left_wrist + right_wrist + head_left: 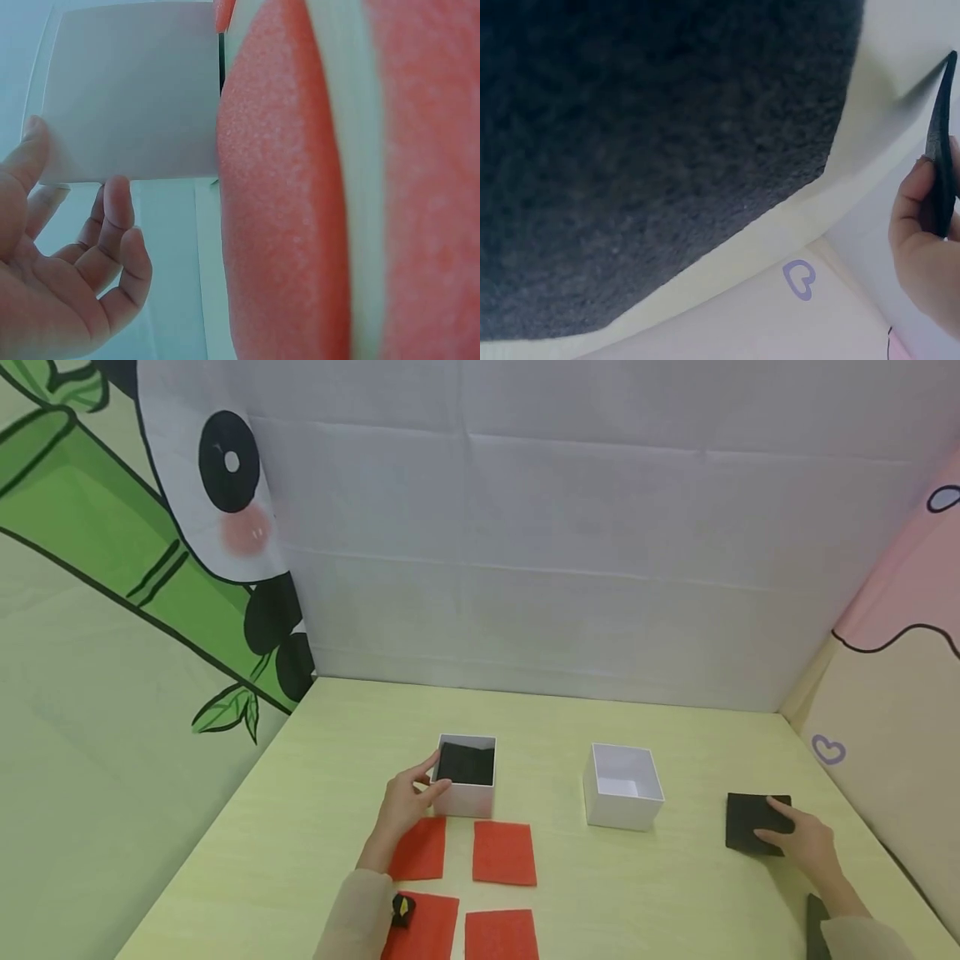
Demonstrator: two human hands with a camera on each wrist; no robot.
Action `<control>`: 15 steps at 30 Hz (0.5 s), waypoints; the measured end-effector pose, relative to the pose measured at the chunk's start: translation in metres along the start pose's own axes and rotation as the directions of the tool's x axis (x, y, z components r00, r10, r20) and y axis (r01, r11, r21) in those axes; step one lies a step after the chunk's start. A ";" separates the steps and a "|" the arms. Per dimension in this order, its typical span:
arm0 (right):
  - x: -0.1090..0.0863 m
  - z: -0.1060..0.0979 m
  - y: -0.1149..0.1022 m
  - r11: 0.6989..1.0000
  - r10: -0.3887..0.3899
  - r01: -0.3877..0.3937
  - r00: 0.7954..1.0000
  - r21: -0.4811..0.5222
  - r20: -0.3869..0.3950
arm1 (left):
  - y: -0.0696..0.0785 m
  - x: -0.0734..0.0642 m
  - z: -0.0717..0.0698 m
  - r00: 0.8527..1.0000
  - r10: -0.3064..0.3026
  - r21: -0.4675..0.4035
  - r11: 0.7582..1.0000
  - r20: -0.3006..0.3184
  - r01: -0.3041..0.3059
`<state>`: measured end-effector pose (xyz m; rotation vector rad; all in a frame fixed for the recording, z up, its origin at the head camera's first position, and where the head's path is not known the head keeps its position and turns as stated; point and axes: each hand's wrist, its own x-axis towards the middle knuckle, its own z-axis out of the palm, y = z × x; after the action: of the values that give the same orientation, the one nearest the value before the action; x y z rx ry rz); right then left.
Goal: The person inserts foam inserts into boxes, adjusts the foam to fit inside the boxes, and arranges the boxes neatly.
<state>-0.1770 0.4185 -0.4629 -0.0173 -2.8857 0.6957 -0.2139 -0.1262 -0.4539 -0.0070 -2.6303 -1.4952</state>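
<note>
My left hand (pixel 405 802) holds the left side of a white box (pixel 463 802), thumb at its front corner and index finger along the rim. Inside this box lies a black cloth square (pixel 467 764). In the left wrist view the thumb meets the box (pixel 135 90) at its edge, the other fingers bent beside it. On the right, my right hand (pixel 806 842) pinches a black felt-like square (pixel 750 822) by its right edge. The right wrist view shows this square (pixel 939 142) edge-on between thumb and fingers, its near end tilted up off the table.
A second white box (pixel 626 810), open at the top, stands right of the first. Several red cloth squares (pixel 504 853) lie in front of the left box. Another black piece (pixel 816 922) lies by the right sleeve. Printed cloth walls (pixel 525 568) bound the table.
</note>
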 end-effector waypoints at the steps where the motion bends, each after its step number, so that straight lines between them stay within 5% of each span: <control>1: -0.001 0.000 0.000 1.000 0.005 -0.005 1.000 0.010 -0.010 | 0.000 0.000 0.000 1.000 0.001 0.004 1.000 0.000 -0.001; 15: -0.016 -0.011 -0.002 0.973 0.148 -0.159 0.986 0.168 0.076 | 0.005 -0.002 -0.002 1.000 -0.005 0.031 0.999 0.003 0.005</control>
<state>-0.1598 0.4205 -0.4550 -0.2011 -2.8942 0.9911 -0.2117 -0.1253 -0.4493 0.0002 -2.6574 -1.4565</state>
